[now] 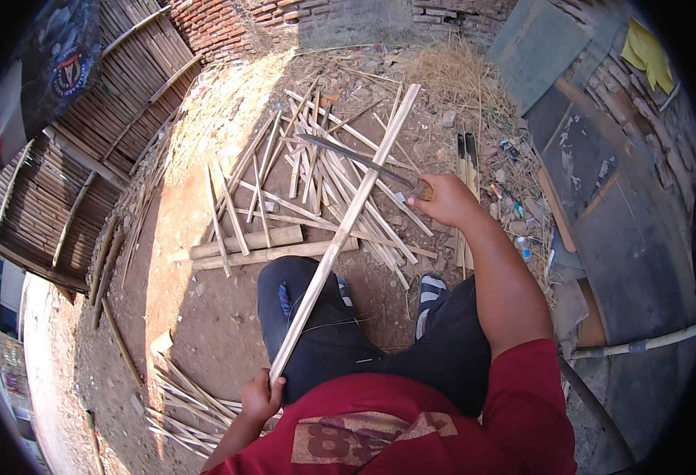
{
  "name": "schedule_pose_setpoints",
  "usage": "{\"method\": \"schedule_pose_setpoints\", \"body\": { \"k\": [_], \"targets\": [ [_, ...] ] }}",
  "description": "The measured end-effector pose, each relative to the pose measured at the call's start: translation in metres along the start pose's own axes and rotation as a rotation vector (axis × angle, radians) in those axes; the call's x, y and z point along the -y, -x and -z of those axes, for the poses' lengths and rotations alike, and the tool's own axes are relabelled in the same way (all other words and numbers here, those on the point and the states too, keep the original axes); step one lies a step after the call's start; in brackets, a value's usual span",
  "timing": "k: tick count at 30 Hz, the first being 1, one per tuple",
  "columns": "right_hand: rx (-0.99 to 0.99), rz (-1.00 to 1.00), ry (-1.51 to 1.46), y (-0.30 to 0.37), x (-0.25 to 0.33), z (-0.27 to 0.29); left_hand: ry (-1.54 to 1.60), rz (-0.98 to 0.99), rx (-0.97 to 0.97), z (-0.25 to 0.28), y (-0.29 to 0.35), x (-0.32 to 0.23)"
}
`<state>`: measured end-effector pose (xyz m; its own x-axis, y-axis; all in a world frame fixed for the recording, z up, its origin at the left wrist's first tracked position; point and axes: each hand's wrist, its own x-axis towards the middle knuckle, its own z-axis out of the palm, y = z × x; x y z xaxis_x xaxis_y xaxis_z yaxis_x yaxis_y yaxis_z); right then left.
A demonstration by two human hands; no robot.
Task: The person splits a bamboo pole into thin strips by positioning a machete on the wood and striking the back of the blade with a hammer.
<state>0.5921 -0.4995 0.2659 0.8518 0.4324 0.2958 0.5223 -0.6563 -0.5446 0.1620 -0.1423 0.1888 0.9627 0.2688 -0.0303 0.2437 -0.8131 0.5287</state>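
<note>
A long pale bamboo strip point(340, 235) slants across my lap, from beside my waist out over the ground ahead. Its near end is in my left hand point(262, 396), whose fingers are closed round it. My right hand point(448, 201) grips the wooden handle of a long machete point(346, 153). The dark blade points left and lies across the strip near its far part; whether the two touch I cannot tell. Beyond my knees is a loose heap of split bamboo strips point(314, 178), crossing one another at many angles.
Two thick bamboo poles point(277, 253) lie under the heap's near edge. More split strips point(186, 412) are piled at lower left. A bamboo slat panel point(146, 67) stands at left, dark boards point(641, 229) lean at right, and a brick wall point(221, 32) closes the far side.
</note>
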Motion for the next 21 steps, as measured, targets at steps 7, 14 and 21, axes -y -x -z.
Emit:
{"method": "schedule_pose_setpoints", "body": {
  "k": [7,14,21],
  "targets": [
    [0.532,0.392,0.241,0.009,0.077,-0.002,0.037,0.035,0.112,0.004,-0.002,0.009],
    [0.275,-0.224,-0.079,-0.027,-0.04,-0.004,-0.005,0.035,0.12,0.011,-0.006,0.002],
    [0.669,0.341,0.228,0.003,0.073,-0.006,0.277,0.007,0.259,0.022,-0.013,0.009]
  ]
}}
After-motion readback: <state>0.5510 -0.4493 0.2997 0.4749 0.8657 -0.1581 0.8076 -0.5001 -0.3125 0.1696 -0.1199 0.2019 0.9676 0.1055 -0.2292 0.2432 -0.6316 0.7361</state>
